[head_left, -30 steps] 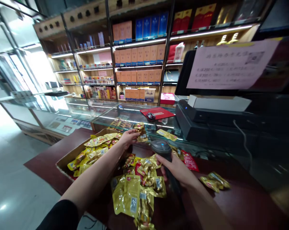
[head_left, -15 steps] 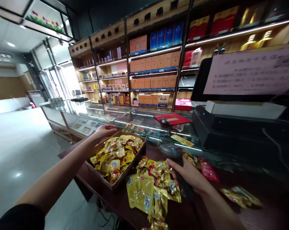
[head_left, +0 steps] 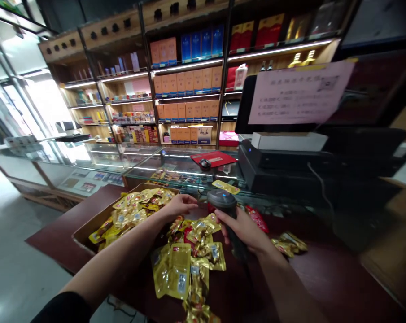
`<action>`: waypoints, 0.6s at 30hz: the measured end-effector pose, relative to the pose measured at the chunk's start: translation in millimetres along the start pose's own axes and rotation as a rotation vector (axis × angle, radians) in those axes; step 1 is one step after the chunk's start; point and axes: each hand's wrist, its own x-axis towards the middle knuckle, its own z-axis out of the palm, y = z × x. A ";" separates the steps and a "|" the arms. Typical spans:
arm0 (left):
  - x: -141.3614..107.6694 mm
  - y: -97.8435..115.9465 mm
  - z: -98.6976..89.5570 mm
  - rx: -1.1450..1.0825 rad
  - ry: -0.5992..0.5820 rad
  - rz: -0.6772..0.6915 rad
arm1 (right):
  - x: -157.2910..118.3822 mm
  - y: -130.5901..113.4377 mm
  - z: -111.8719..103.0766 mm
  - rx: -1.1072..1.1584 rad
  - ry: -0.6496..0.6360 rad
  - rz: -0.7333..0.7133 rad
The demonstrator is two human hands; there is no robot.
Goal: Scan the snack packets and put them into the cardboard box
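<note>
My right hand [head_left: 245,229] is wrapped round the handle of a dark barcode scanner [head_left: 223,199], whose head has a small blue light. My left hand [head_left: 181,205] hovers between the box and the scanner, fingers bent together; whether they hold something small is hidden. A cardboard box [head_left: 85,244] full of gold and yellow snack packets [head_left: 132,211] stands under my left forearm. Loose gold packets [head_left: 203,233] lie in a pile below both hands, with a flat yellow packet [head_left: 172,271] at its near left.
A red packet [head_left: 256,219] and a gold packet [head_left: 289,243] lie right of my right hand. Behind are a glass display counter [head_left: 145,159], a mouse [head_left: 205,163] on a red mat [head_left: 219,158], and a monitor with a pink paper sheet [head_left: 297,96].
My left hand has moved right, from the box's far left edge to near the scanner. The view has turned right, so the box, packets and shelves appear further left.
</note>
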 end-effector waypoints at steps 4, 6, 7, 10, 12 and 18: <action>22.6 -10.7 35.8 0.031 -0.089 -0.002 | 0.0 -2.9 -7.3 0.045 0.026 0.008; 28.3 -13.2 42.0 0.036 -0.119 0.003 | 1.5 -2.5 -10.8 0.050 0.033 0.006; 29.8 -14.1 43.0 0.030 -0.132 -0.002 | 2.5 -1.9 -12.2 0.049 0.037 0.006; 30.8 -16.8 42.1 -0.002 -0.164 -0.056 | 6.3 1.4 -14.1 0.036 0.048 0.022; 30.5 -19.5 41.0 -0.013 -0.167 -0.084 | 9.2 4.3 -13.7 0.029 0.059 0.042; 31.7 -33.5 33.9 0.074 -0.165 -0.036 | 15.8 11.2 -11.8 0.032 0.079 0.099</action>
